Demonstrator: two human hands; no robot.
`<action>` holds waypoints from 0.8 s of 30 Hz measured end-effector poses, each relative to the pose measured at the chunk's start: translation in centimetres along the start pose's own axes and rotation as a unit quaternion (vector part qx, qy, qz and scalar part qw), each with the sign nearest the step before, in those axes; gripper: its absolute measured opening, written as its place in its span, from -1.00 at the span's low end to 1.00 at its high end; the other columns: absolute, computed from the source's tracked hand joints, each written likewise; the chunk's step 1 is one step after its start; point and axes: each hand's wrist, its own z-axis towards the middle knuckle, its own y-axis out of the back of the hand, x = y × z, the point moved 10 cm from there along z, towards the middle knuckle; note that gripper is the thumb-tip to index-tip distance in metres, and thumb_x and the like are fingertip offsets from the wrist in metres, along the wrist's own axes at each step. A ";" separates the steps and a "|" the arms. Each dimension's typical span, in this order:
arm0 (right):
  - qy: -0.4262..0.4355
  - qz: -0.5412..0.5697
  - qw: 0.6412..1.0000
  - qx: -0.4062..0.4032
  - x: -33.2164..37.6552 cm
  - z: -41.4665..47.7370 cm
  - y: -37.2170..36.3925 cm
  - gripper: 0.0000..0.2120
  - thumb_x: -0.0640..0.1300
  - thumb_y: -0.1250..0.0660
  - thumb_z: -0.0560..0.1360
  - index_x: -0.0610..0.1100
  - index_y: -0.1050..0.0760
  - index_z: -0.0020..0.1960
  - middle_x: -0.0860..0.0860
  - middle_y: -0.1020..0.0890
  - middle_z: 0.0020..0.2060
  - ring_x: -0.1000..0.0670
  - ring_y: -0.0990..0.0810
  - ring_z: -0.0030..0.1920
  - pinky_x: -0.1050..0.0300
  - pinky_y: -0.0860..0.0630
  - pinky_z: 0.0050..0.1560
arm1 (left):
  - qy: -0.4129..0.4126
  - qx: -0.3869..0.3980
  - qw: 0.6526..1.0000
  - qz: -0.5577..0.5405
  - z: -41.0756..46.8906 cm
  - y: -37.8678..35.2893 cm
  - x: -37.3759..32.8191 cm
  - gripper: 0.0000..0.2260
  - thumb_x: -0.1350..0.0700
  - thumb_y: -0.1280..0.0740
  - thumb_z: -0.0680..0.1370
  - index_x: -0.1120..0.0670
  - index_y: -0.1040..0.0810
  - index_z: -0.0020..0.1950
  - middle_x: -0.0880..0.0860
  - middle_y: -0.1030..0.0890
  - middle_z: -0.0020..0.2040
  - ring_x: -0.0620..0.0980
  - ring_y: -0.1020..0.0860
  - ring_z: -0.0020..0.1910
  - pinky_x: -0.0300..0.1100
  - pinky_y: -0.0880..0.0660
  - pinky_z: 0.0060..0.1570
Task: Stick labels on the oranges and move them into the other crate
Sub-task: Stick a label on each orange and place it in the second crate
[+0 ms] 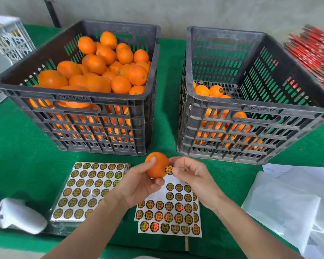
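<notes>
The orange [156, 165] is held just above the green surface [17, 146], in front of the gap between the two black crates. The left hand [138, 184] has its grip clamped round it, thumb on top near the stem end and fingers curled beneath. The right hand [191, 176] has its grip pinched together on a round label [169, 169], which is at the fruit's right flank; whether it is already stuck down cannot be told. The fruit looks firm, round and light enough for one hand. Its waxy, dimpled skin could roll or slip, so a cupped hold across its widest part seems safest, leaving a smooth patch of flank bare for the sticker. The label is thin, limp and tacky; it is best taken by its edge and pressed flat from the middle outward so it does not crease or fold on itself. The left crate [79, 101] is heaped with bare fruit, while the right crate [251, 109] holds a shallow layer, one showing a sticker. An open sheet of labels [168, 208] lies under the wrists.
</notes>
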 end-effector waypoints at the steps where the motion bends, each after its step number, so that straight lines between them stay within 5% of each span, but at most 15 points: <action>1: 0.002 -0.017 1.000 0.000 0.1 0.1 0.0 -0.79 -0.31 -0.31 0.50 -0.08 -0.49 -0.27 0.01 -0.58 0.11 -0.02 -0.56 0.09 -0.01 -0.46 0.18 | 0.010 -0.019 1.000 0.005 0.1 0.1 0.1 -0.34 -0.11 -0.47 0.36 0.20 -0.39 0.33 0.15 -0.54 -0.14 -0.04 -0.42 -0.48 -0.29 -0.39 -0.58; 4: 0.022 -0.059 0.998 0.001 0.8 0.2 -0.3 -0.81 -0.29 -0.33 0.50 -0.08 -0.49 -0.25 0.01 -0.51 0.16 0.10 -0.57 -0.04 0.25 -0.48 0.01 | 0.027 -0.061 0.997 0.027 0.3 0.4 0.3 -0.35 -0.23 -0.37 0.33 0.19 -0.44 0.24 0.14 -0.56 -0.27 -0.05 -0.40 -0.51 -0.30 -0.36 -0.60; 8: 0.049 -0.103 0.993 -0.014 1.3 0.5 -0.5 -0.81 -0.27 -0.34 0.49 -0.05 -0.49 -0.25 0.05 -0.47 0.13 -0.03 -0.52 0.11 0.08 -0.47 0.15 | 0.031 -0.052 0.997 0.037 0.4 -0.2 0.6 -0.44 -0.22 -0.40 0.30 0.16 -0.53 0.12 0.15 -0.56 -0.30 -0.04 -0.43 -0.50 -0.30 -0.42 -0.53; 15: 0.102 -0.201 0.969 -0.098 2.2 0.3 0.3 -0.83 -0.17 -0.38 0.45 0.03 -0.43 -0.23 0.16 -0.51 0.00 0.14 -0.51 0.06 0.02 -0.52 0.08 | 0.020 -0.031 0.998 0.055 0.3 -1.2 0.4 -0.53 -0.20 -0.42 0.29 0.07 -0.64 0.06 0.11 -0.56 -0.31 -0.04 -0.43 -0.48 -0.30 -0.43 -0.50; 19: 0.072 -0.144 0.981 -0.108 1.6 0.2 1.0 -0.64 -0.10 -0.44 0.38 0.19 -0.32 0.00 0.18 -0.53 0.02 0.17 -0.56 -0.07 0.26 -0.55 -0.12 | 0.010 -0.057 0.995 0.077 0.0 -1.0 0.1 -0.47 -0.20 -0.41 0.27 0.12 -0.57 0.09 0.11 -0.58 -0.30 -0.04 -0.42 -0.47 -0.29 -0.44 -0.47; 24: 0.154 -0.240 0.958 -0.011 4.2 -0.7 -1.1 -0.40 0.06 -0.43 0.38 0.33 -0.20 0.30 0.44 -0.28 0.19 0.35 -0.33 0.20 0.32 -0.44 0.13 | -0.046 -0.076 0.982 0.169 -0.5 -2.9 -1.9 -0.42 -0.28 -0.39 0.24 0.10 -0.56 0.07 0.11 -0.62 -0.21 0.00 -0.55 -0.28 -0.21 -0.51 -0.31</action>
